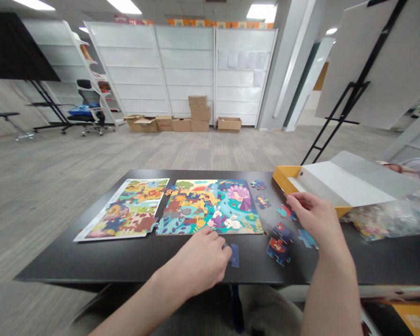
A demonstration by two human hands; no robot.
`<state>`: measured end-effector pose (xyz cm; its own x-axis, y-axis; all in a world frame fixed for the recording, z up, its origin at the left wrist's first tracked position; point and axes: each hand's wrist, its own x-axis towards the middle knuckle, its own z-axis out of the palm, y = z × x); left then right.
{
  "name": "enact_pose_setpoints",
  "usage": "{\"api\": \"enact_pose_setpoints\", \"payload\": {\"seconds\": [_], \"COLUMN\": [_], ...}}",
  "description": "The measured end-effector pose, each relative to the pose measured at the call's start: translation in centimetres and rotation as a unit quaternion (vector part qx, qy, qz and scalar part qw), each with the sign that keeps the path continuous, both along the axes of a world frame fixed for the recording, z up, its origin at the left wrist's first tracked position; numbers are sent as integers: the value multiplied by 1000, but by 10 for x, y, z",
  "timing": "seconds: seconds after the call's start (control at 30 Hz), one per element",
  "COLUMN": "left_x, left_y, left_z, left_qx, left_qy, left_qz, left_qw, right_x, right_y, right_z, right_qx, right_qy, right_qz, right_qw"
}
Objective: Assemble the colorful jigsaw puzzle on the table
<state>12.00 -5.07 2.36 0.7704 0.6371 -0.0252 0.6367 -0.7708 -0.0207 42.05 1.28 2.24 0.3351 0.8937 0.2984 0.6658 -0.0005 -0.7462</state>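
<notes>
A colourful jigsaw puzzle (196,205) lies on the black table, with rabbits and a pink peacock in its picture. At its lower edge my left hand (208,256) rests with curled fingers; what they hold, if anything, is hidden. A dark blue puzzle piece (234,255) shows partly beside that hand's thumb. To the right, my right hand (313,217) hovers palm down, fingers loosely bent and holding nothing I can see. Below its fingertips is a red and teal piece (285,212). Nearby lie a purple piece (283,231), a fox piece (278,251) and a light blue piece (307,238).
Left of the puzzle lies a printed picture sheet (122,210). An open yellow box (287,176) with a white lid stands at the table's back right, beside clear plastic bags (374,224). More pieces (262,201) lie along the puzzle's right edge. An easel (357,88) stands behind.
</notes>
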Motion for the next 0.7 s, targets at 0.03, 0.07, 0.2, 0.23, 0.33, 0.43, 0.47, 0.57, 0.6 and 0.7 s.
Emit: {"api": "enact_pose_setpoints", "payload": {"seconds": [0.03, 0.07, 0.2, 0.23, 0.33, 0.43, 0.47, 0.57, 0.6, 0.7], "left_x": [-1, -2, -11, -15, -36, -68, -79, -105, -110, -115], "left_y": [-1, -1, 4, 9, 33, 64, 73, 95, 99, 108], "left_z": [0, 0, 4, 6, 8, 4, 1, -9, -13, -23], "left_qx": [2, 1, -24, -34, -47, -18, -8, 6, 9, 9], "left_qy": [1, 2, -24, -43, -121, -161, -163, -155, -155, -163], "left_qz": [1, 1, -9, -12, 18, 117, 153, 212, 224, 216], "left_qw": [1000, 1000, 999, 998, 991, 980, 975, 965, 962, 963], "right_x": [2, 3, 4, 3, -5, -16, -20, -29, -32, -42], "right_y": [0, 1, 1, 2, 3, 3, 3, 4, 5, 6], "right_z": [-1, -2, -5, -6, -6, -5, -5, -6, -6, -5], "right_qx": [-2, -5, -15, -14, -5, -6, -8, -7, -7, -16], "right_qy": [1, 1, -7, -9, -23, -41, -44, -44, -45, -50], "right_qz": [-6, -12, -26, -22, 0, 16, 21, 39, 43, 54], "right_qw": [1000, 1000, 1000, 1000, 1000, 999, 999, 998, 998, 997]}}
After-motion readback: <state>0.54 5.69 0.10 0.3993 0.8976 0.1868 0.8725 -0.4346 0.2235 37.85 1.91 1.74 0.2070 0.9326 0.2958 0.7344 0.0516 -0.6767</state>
